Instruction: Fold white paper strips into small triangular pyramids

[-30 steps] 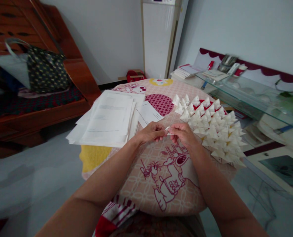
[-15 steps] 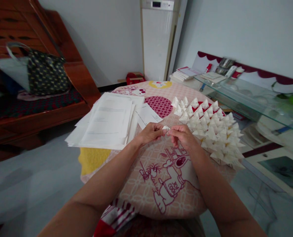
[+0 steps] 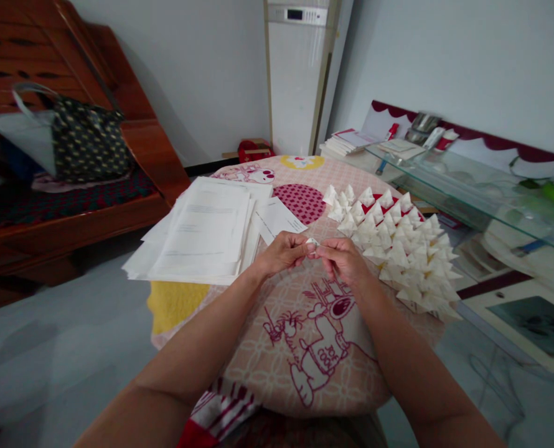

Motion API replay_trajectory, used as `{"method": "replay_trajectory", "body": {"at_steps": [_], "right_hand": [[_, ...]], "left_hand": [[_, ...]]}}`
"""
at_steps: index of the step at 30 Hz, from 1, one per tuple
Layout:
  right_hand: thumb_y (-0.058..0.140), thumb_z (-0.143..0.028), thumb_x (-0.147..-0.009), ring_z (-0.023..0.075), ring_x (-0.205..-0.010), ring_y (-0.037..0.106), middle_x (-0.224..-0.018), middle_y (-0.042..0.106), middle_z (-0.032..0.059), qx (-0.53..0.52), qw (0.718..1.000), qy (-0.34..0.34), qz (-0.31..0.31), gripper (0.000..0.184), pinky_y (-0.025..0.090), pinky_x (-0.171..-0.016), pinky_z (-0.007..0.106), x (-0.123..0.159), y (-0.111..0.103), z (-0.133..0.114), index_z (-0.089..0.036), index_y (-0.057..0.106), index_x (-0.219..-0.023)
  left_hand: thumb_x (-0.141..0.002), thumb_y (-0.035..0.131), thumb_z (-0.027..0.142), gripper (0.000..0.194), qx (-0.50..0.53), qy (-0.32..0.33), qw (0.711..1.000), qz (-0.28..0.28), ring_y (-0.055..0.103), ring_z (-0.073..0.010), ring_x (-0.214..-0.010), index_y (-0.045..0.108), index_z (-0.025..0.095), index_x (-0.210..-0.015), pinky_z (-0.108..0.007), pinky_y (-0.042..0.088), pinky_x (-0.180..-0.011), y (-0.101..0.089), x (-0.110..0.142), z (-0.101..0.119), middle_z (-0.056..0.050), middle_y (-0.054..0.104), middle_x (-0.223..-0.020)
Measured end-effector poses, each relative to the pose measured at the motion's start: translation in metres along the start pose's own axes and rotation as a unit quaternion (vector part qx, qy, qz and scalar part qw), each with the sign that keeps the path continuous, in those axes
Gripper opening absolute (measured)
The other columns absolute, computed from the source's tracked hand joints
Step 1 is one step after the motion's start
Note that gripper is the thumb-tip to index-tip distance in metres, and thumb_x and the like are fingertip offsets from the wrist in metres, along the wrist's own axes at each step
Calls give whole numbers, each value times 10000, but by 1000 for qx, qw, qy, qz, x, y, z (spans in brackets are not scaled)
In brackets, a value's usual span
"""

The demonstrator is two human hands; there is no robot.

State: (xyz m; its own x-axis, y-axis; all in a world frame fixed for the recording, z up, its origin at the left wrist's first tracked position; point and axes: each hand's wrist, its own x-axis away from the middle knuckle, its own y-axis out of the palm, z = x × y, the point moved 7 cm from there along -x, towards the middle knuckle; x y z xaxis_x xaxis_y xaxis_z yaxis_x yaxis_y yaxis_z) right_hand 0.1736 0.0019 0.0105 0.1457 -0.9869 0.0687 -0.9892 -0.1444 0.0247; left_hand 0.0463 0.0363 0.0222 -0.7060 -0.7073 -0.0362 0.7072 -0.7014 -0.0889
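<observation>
A small folded piece of white paper (image 3: pixel 312 242) is pinched between my two hands above the middle of the table. My left hand (image 3: pixel 284 252) grips its left side with thumb and fingers closed. On the other side, my right hand (image 3: pixel 343 256) pinches it between thumb and forefinger, the remaining fingers curled below. My fingers cover most of the paper. Many pointed folded paper pieces (image 3: pixel 398 239) stand in close rows to the right of my right hand. Beyond my left hand lie a printed slip (image 3: pixel 281 218) and a stack of paper sheets (image 3: pixel 202 230).
A patterned cloth (image 3: pixel 267 348) covers the round table. To the right stands a glass-topped cabinet (image 3: pixel 468 186) with booklets (image 3: pixel 347 140) and small items on it. A wooden bench (image 3: pixel 150 149) at the left holds a dotted bag (image 3: pixel 88 140). A white air conditioner (image 3: pixel 295 81) stands behind.
Both hands stay in nearly the same place. The fingers have shifted slightly on the folded paper, and less of it shows now.
</observation>
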Motion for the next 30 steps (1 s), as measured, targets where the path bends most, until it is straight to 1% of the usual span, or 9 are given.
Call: {"method": "replay_trajectory", "body": {"at_steps": [3,8,10,12,15,17,24,28,30], "right_hand": [[714,-489,-714,77,-283,348,-372,491,-55,29,999,-1,26,316,246,-300,205,0,-5,0,-190,651,-634],[695,-477,-733,80,-297,359,-379,493,-48,53,998,-23,23,309,252,-316,208,1,-3,-4,-186,663,-636],[686,-480,-751,81,-302,364,-385,495,-46,61,997,-34,29,317,258,-322,211,1,-3,-4,-186,664,-636],[683,-484,-778,84,-321,389,-404,507,-40,80,995,-47,42,334,286,-335,210,0,-5,-4,-189,658,-624],[689,-486,-804,94,-384,471,-455,552,-16,114,989,-76,58,389,369,-383,208,-2,-8,-5,-194,610,-560],[700,-488,-802,106,-429,522,-499,593,2,126,986,-90,64,398,421,-421,212,-4,-9,-4,-193,598,-554],[739,-432,-749,138,-489,586,-564,646,11,138,984,-84,75,298,492,-470,239,-6,-10,-3,-200,613,-611],[727,-361,-727,156,-526,607,-582,644,-5,131,985,-89,71,170,502,-499,254,-8,-12,-2,-193,701,-743],[740,-327,-695,163,-568,628,-659,686,-1,117,986,-93,68,244,508,-527,260,-10,-14,2,-188,742,-896]], "left_hand": [[-826,680,639,511,-11,-11,1000,-10,407,-49,-392,661,129,-792,-181,290,-406,-1,0,-2,53,510,-518],[-836,679,627,513,-31,-3,999,-8,361,-36,-368,662,120,-756,-177,250,-387,-4,1,1,70,461,-471],[-831,690,629,517,-20,-11,1000,-4,367,-32,-364,664,117,-768,-171,257,-383,-5,1,-1,69,475,-477],[-818,706,636,522,4,-28,1000,0,439,-43,-390,646,120,-765,-164,319,-399,-6,-1,-7,48,536,-519],[-787,730,663,552,62,-52,997,16,600,-90,-516,615,124,-766,-181,462,-489,-10,-4,-17,-13,642,-637],[-777,734,677,569,100,-59,993,36,644,-110,-575,615,121,-791,-202,518,-545,-13,-5,-21,-37,675,-695],[-789,790,553,466,135,-62,987,69,653,-97,-622,630,116,-807,-211,545,-621,-21,-4,-21,-34,697,-744],[-782,822,455,388,130,-63,987,77,660,-95,-631,644,113,-819,-195,535,-621,-23,-4,-21,-22,700,-714],[-799,814,408,339,126,-62,986,85,652,-91,-601,653,110,-826,-190,530,-606,-24,-4,-21,-18,697,-678]]}}
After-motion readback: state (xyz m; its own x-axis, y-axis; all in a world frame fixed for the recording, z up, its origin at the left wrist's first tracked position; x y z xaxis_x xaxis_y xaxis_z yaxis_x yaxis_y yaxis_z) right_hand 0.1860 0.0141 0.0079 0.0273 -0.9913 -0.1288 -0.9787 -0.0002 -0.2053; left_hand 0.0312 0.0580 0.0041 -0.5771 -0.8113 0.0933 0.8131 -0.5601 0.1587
